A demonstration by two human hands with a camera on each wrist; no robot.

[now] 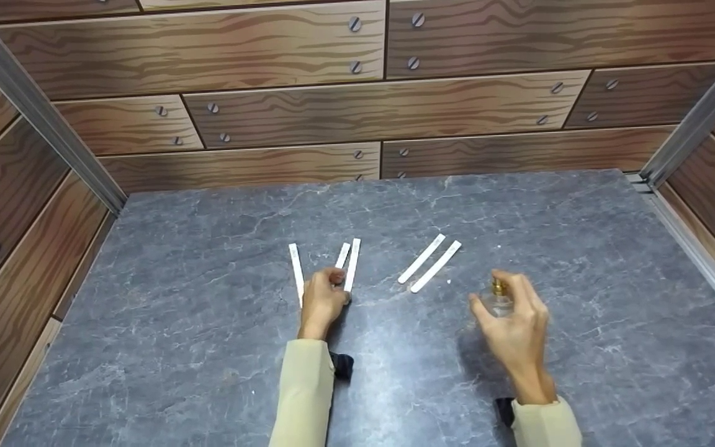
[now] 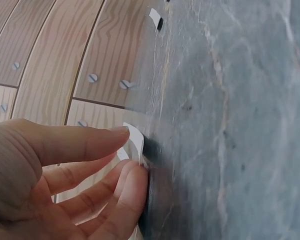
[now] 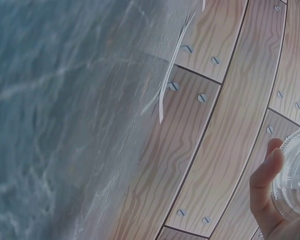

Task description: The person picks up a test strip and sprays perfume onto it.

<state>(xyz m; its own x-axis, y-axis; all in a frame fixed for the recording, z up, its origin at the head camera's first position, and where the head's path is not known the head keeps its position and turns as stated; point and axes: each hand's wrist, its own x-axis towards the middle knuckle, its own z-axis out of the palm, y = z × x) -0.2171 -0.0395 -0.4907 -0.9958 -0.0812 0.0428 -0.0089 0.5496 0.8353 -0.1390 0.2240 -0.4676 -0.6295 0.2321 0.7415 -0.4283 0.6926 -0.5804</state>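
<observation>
My left hand (image 1: 322,300) is low over three white paper strips, pinching at the near end of the rightmost strip (image 1: 353,264). In the left wrist view, a bent white strip (image 2: 135,139) shows between thumb and fingertips. Partly covered by that hand are the middle strip (image 1: 342,254) and the left strip (image 1: 296,267). My right hand (image 1: 522,320) grips a small clear glass spray bottle (image 1: 500,305) with a gold top (image 1: 498,287), index finger over the top. The bottle's ridged round base (image 3: 292,172) faces the right wrist camera.
Two more paper strips (image 1: 421,259) lie slanted side by side between the hands. The grey marbled table (image 1: 177,347) runs back to a wood-patterned wall (image 1: 283,118). Metal posts (image 1: 53,105) stand at the sides. Small white specks dot the tabletop.
</observation>
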